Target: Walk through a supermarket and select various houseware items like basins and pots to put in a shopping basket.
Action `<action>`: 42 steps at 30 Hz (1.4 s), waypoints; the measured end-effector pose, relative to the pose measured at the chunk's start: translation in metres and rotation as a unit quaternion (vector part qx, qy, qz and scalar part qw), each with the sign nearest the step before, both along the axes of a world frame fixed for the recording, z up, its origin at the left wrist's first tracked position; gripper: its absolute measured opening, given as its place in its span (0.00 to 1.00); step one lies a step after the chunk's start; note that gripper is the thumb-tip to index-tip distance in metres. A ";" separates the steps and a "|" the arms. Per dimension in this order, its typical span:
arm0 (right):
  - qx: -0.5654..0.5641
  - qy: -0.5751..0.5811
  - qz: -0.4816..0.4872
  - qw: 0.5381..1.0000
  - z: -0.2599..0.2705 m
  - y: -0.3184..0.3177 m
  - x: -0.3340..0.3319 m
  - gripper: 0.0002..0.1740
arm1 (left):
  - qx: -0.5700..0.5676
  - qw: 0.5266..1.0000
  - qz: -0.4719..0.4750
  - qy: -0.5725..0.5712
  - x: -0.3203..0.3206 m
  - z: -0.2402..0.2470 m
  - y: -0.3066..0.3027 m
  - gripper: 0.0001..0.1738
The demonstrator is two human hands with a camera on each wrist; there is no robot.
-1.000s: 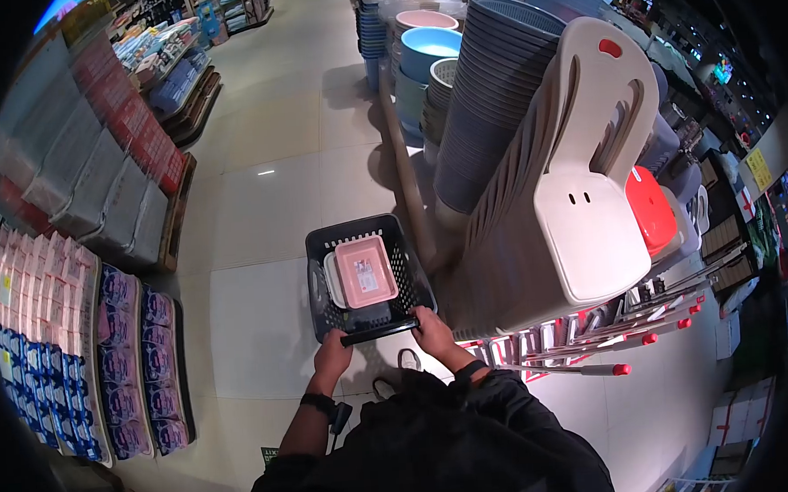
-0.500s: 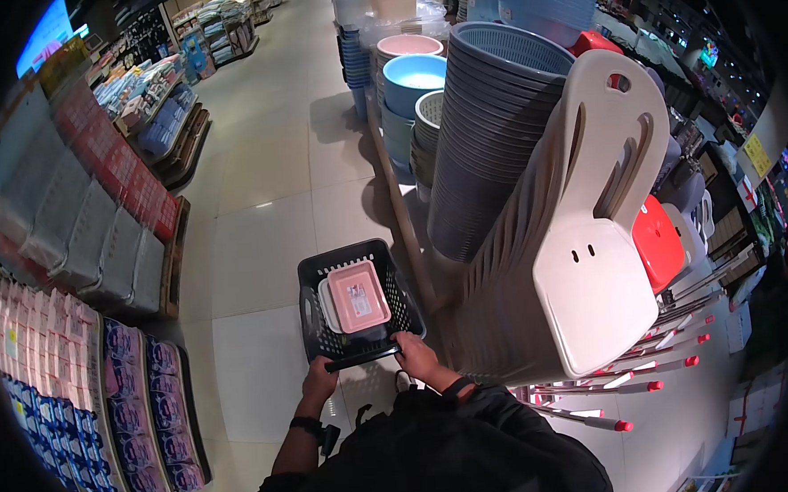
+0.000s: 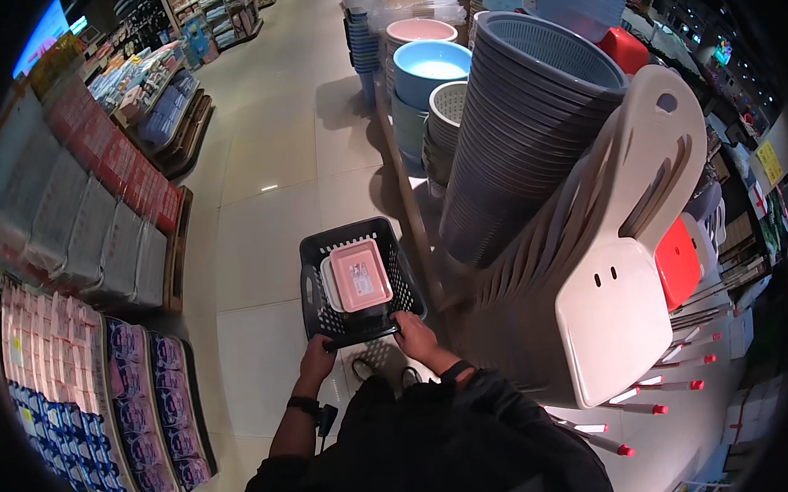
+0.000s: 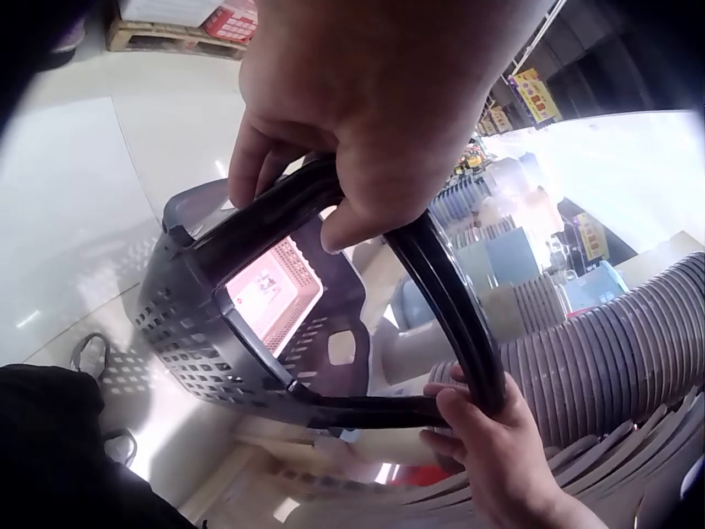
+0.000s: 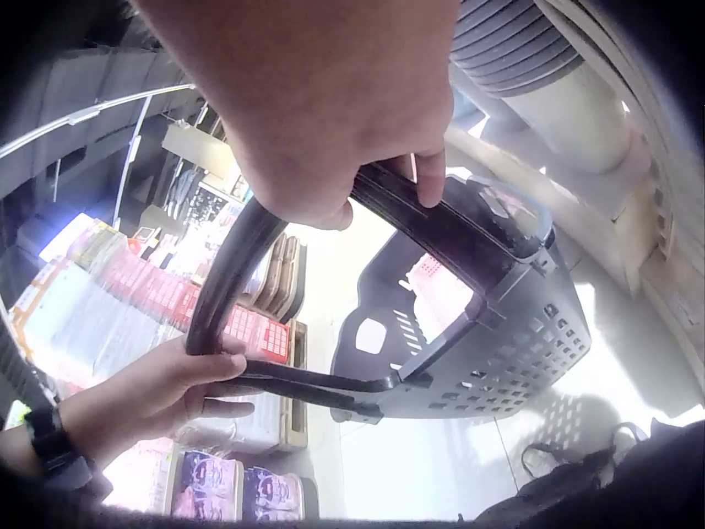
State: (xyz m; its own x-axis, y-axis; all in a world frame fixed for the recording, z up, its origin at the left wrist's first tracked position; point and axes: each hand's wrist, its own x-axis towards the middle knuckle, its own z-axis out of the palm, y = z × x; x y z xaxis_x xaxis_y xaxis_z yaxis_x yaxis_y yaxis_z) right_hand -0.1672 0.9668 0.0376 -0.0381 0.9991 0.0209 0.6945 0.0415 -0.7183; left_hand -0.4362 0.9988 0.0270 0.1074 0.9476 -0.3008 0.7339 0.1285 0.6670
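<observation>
A black shopping basket [image 3: 311, 297] with pierced sides hangs low in front of me. My left hand [image 3: 315, 361] grips one corner of its black handle [image 3: 365, 337], and my right hand [image 3: 418, 336] grips the other corner. In the left wrist view, the left hand [image 4: 364, 121] has its fingers and thumb curled round the bar. The right wrist view shows the right hand [image 5: 342, 121] curled over the handle likewise. Inside the basket lies a pink plastic tray [image 3: 372, 256] with a label, overlapping a white tray [image 3: 328, 283].
To the right rise a stack of beige chairs [image 3: 612, 324], tall grey laundry baskets [image 3: 531, 132] and a blue basin [image 3: 432, 63]. Red-tipped poles [image 3: 686, 386] jut out below the chairs. Packaged goods [image 3: 135, 402] and wrapped boxes [image 3: 99, 235] line the left. A tiled aisle [image 3: 260, 155] runs ahead.
The chair stack and laundry baskets have shifted right and lower in view, and look larger. Both hands keep their hold on the handle. Both feet now show beneath the basket.
</observation>
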 end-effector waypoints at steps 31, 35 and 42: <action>-0.022 -0.037 -0.116 0.992 -0.008 0.159 0.000 0.22 | -0.023 0.996 -0.077 0.024 0.017 -0.003 0.188 0.15; 0.001 -0.031 -0.115 0.993 -0.010 0.176 0.003 0.23 | -0.028 0.996 -0.073 0.033 0.022 0.009 0.204 0.15; -0.004 -0.023 -0.090 0.996 -0.012 0.214 0.012 0.23 | -0.019 0.997 -0.067 0.029 0.025 -0.004 0.242 0.14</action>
State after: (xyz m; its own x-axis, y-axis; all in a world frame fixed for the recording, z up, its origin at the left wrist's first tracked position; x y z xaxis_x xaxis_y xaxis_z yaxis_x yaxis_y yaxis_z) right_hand -0.1552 1.1808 0.0252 0.1409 0.9899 0.0154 0.7226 -0.0922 -0.6851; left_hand -0.4107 1.2406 0.0227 0.2139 0.9136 -0.3458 0.7832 0.0512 0.6197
